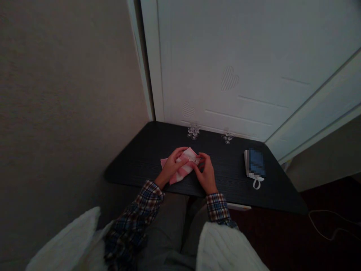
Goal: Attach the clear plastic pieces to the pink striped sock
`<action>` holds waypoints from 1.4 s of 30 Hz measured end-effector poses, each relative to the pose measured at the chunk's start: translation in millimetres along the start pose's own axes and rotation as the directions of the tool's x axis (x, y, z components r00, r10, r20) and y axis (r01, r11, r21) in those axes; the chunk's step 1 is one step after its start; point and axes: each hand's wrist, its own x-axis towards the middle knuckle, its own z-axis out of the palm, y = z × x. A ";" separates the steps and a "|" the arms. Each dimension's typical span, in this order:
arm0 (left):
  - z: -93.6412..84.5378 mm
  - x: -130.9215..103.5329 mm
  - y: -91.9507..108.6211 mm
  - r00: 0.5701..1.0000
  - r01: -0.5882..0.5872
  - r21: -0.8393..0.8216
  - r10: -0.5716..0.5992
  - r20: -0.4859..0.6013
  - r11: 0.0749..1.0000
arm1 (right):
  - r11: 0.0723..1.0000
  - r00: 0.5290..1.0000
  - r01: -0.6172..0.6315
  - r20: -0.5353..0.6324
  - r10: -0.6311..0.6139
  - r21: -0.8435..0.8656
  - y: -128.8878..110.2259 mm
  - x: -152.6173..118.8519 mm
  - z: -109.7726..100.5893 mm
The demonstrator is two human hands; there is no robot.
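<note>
A pink and white cloth (pixel 182 174) is held just above the front middle of a black table. My left hand (pixel 171 166) grips it from the left, with the thumb across its top. At the cloth's right end my right hand (pixel 206 174) has its fingers curled round a small clear object (pixel 195 160), too small and dim to make out well. Cloth and small object touch each other between the two hands.
On the black table (pixel 225 169), a cluster of small clear objects (pixel 193 131) stands at the back, with a smaller cluster (pixel 227 137) to its right. A blue and white item (pixel 255 163) with a white loop lies at the right. A white panelled door (pixel 211 75) rises behind.
</note>
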 end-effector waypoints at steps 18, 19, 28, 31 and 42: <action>1.8 0.9 -0.3 1.000 -0.020 0.009 0.020 -0.011 1.000 | 1.000 0.996 -0.004 0.094 0.004 -0.007 -3.0 0.3 -2.9; 1.8 1.0 -0.1 1.000 -0.023 0.014 0.023 -0.014 1.000 | 1.000 0.995 -0.004 0.099 0.005 -0.010 -3.1 0.5 -2.4; 1.5 -0.1 2.3 1.000 -0.013 0.065 0.014 -0.013 0.998 | 0.999 0.994 -0.020 0.107 0.024 -0.042 0.1 -0.5 -2.1; 0.8 1.5 0.6 1.000 0.004 0.104 -0.002 -0.026 0.995 | 0.998 0.994 -0.022 0.105 0.028 -0.059 0.1 -0.5 -2.3; 0.7 4.1 -4.2 0.997 0.073 0.134 -0.067 -0.046 0.988 | 0.994 0.995 -0.019 0.091 0.029 -0.110 4.7 -2.0 -1.5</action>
